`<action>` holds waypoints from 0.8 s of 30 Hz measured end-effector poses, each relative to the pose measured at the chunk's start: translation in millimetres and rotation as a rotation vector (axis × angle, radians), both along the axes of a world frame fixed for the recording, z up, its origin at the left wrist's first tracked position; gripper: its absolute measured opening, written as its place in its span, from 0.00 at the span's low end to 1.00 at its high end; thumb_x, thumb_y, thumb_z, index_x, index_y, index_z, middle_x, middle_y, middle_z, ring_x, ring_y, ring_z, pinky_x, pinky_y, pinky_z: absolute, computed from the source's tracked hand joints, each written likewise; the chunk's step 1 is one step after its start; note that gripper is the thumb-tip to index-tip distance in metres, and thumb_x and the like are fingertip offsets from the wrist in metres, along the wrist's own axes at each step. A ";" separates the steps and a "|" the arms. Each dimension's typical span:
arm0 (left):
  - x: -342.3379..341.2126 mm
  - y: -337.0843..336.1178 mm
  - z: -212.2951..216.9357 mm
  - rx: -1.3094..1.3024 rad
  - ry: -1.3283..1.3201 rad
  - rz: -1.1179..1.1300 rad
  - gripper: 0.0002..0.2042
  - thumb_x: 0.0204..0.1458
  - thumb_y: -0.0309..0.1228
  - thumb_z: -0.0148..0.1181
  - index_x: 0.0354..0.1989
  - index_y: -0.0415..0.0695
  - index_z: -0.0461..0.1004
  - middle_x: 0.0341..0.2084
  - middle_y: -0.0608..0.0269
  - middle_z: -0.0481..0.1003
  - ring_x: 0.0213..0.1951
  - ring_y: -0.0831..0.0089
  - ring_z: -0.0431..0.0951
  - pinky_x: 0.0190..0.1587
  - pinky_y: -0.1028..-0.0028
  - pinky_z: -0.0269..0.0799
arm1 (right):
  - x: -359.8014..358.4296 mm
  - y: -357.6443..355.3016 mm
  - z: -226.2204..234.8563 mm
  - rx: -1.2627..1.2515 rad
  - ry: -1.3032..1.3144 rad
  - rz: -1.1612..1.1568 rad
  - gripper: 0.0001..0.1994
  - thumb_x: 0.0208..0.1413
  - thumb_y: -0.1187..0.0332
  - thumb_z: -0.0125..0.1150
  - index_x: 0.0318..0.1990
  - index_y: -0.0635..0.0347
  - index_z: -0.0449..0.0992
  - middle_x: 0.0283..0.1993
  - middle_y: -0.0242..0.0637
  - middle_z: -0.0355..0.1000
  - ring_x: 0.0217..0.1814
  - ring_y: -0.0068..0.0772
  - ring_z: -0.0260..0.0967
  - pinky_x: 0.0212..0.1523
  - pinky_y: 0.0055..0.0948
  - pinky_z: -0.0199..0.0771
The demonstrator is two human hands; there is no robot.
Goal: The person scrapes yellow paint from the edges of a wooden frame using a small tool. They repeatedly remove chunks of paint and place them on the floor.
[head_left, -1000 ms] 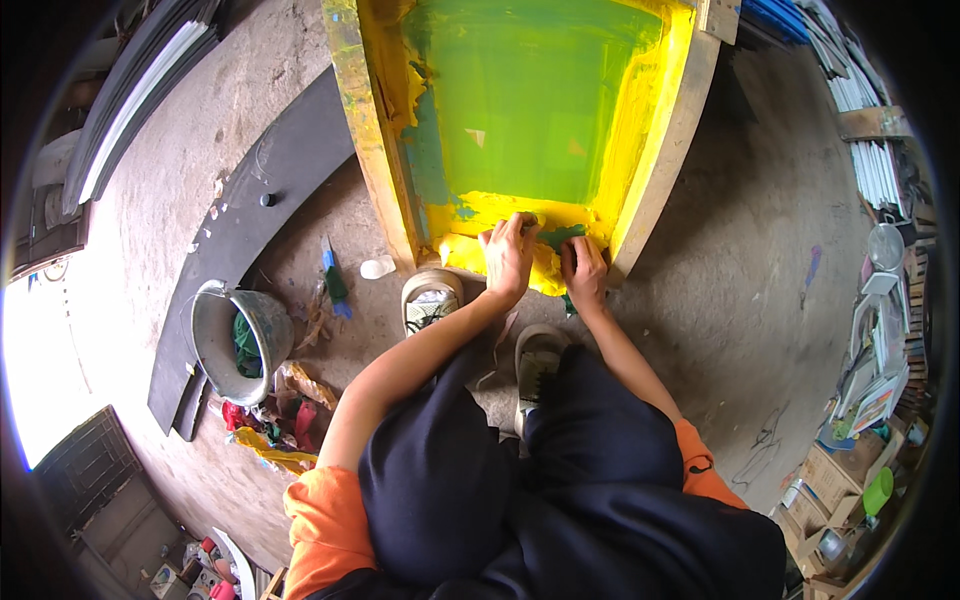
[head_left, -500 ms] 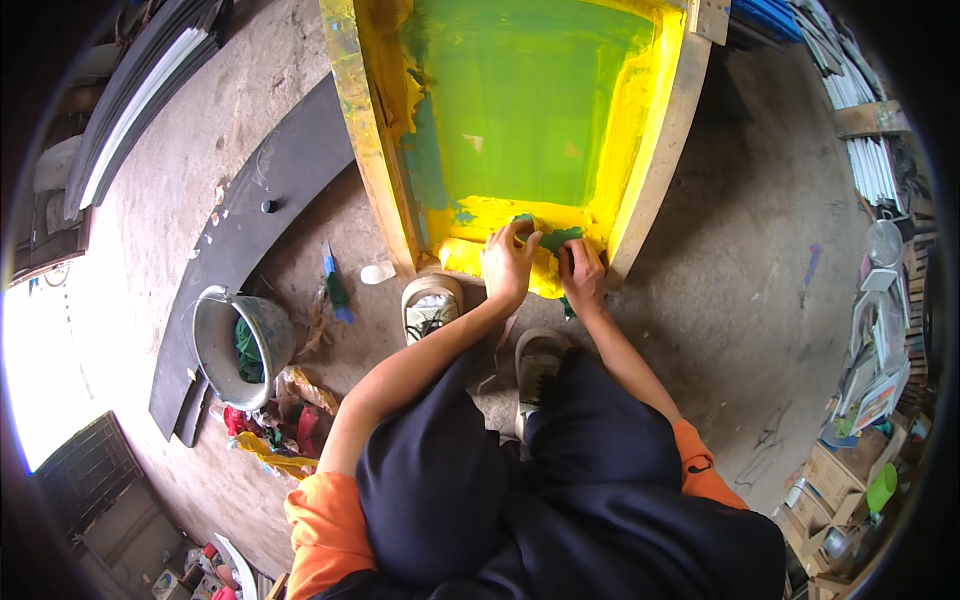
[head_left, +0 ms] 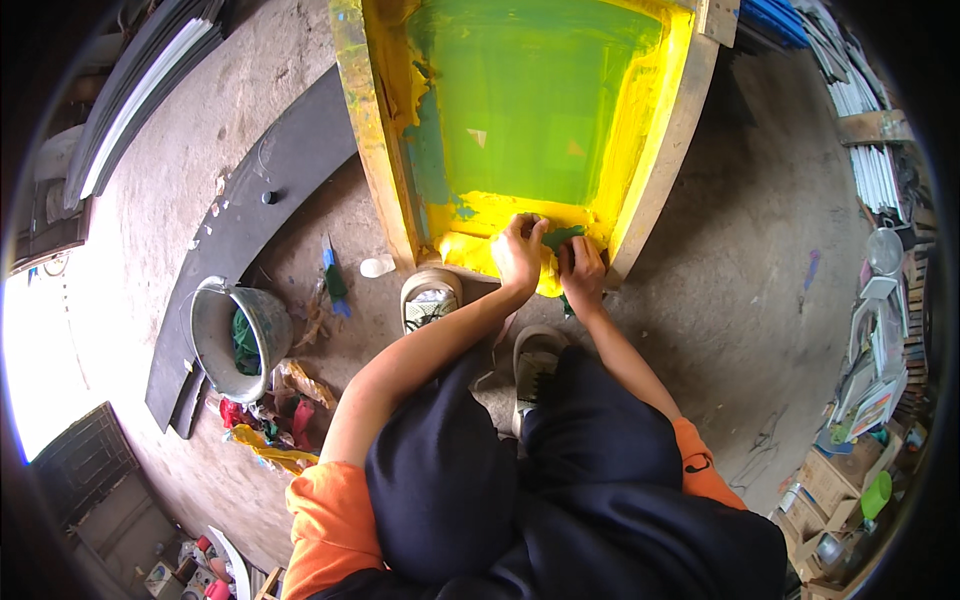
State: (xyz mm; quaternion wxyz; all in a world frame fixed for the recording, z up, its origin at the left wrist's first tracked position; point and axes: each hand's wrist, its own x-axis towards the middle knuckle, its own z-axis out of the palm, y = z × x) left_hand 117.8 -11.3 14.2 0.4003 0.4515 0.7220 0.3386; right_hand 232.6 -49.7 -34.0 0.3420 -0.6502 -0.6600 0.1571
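Observation:
At the near end of a wooden screen-printing frame (head_left: 655, 150) with green mesh (head_left: 530, 110), both my hands work close together. Bright yellow, ink-like material coats the mesh edges, and a crumpled yellow sheet or film (head_left: 468, 252) bulges over the near rail. My left hand (head_left: 518, 252) is closed over this yellow material, fingertips curled together; what they pinch is hidden. Just right of it, my right hand (head_left: 582, 272) has its fingers bent and closed on a dark green scrap (head_left: 564, 238), which shows between the hands and hangs below the rail.
My shoes (head_left: 430, 298) stand just under the frame's near rail. To the left are a grey bucket (head_left: 265, 340) with green cloth inside, a blue-handled knife (head_left: 335, 275), a white cap-like piece (head_left: 378, 266), coloured scraps (head_left: 280, 425) and a dark curved board (head_left: 235, 220).
My left hand has shifted slightly right, and its fingers have drawn closer together. My right hand stays almost in place. The view has moved slightly.

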 end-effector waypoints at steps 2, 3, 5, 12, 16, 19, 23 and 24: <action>-4.1 0.9 -1.2 0.043 -0.011 -0.056 0.12 0.47 0.37 0.61 0.32 0.39 0.76 0.24 0.55 0.77 0.26 0.66 0.78 0.32 0.72 0.70 | 0.4 -0.3 -0.4 -0.008 0.021 0.001 0.03 0.50 0.74 0.53 0.30 0.63 0.67 0.29 0.46 0.66 0.32 0.50 0.65 0.33 0.40 0.66; -6.8 2.2 -0.3 0.065 -0.022 -0.099 0.11 0.47 0.35 0.60 0.32 0.38 0.75 0.25 0.54 0.77 0.26 0.66 0.78 0.32 0.72 0.70 | 2.6 -1.0 -1.2 -0.003 0.039 0.012 0.03 0.50 0.74 0.53 0.31 0.63 0.67 0.29 0.46 0.66 0.33 0.50 0.65 0.34 0.40 0.66; -14.5 2.0 2.5 0.056 -0.060 -0.170 0.11 0.47 0.33 0.60 0.31 0.36 0.75 0.25 0.53 0.77 0.26 0.65 0.77 0.32 0.72 0.71 | 5.7 -1.8 -3.0 0.009 0.075 0.034 0.04 0.50 0.74 0.53 0.32 0.64 0.67 0.30 0.47 0.66 0.34 0.50 0.66 0.34 0.40 0.66; -23.0 -0.6 -0.4 0.252 0.017 -0.244 0.11 0.47 0.33 0.60 0.30 0.36 0.75 0.23 0.54 0.76 0.24 0.68 0.76 0.31 0.72 0.70 | 5.3 -0.4 0.0 0.012 0.067 0.028 0.04 0.49 0.76 0.55 0.32 0.64 0.69 0.30 0.44 0.68 0.33 0.49 0.67 0.34 0.38 0.66; -19.4 -2.1 1.1 0.064 -0.096 -0.123 0.11 0.48 0.34 0.61 0.31 0.38 0.76 0.23 0.58 0.77 0.25 0.75 0.76 0.31 0.75 0.70 | 7.7 -0.8 -1.3 0.014 0.079 0.042 0.04 0.49 0.74 0.55 0.33 0.64 0.68 0.30 0.45 0.67 0.34 0.49 0.67 0.34 0.39 0.67; -13.9 2.7 -4.1 -0.010 -0.142 -0.024 0.11 0.47 0.34 0.62 0.33 0.38 0.77 0.23 0.60 0.78 0.25 0.78 0.76 0.31 0.76 0.70 | 6.4 0.0 -1.5 0.005 0.081 0.034 0.04 0.50 0.74 0.55 0.33 0.63 0.69 0.30 0.45 0.68 0.34 0.48 0.67 0.34 0.39 0.67; -8.9 1.7 -6.9 -0.060 -0.167 0.001 0.13 0.47 0.33 0.63 0.36 0.36 0.76 0.22 0.63 0.77 0.24 0.80 0.74 0.31 0.79 0.69 | 7.4 -1.2 -4.1 0.006 0.050 0.024 0.04 0.50 0.74 0.55 0.33 0.63 0.69 0.30 0.44 0.68 0.33 0.48 0.67 0.34 0.38 0.67; -9.5 1.1 -7.4 -0.071 -0.162 -0.016 0.14 0.47 0.33 0.63 0.37 0.35 0.76 0.22 0.64 0.77 0.24 0.81 0.73 0.30 0.79 0.69 | 6.7 -0.6 -3.1 0.010 0.050 0.025 0.04 0.50 0.74 0.55 0.32 0.63 0.69 0.30 0.44 0.68 0.33 0.48 0.67 0.34 0.38 0.67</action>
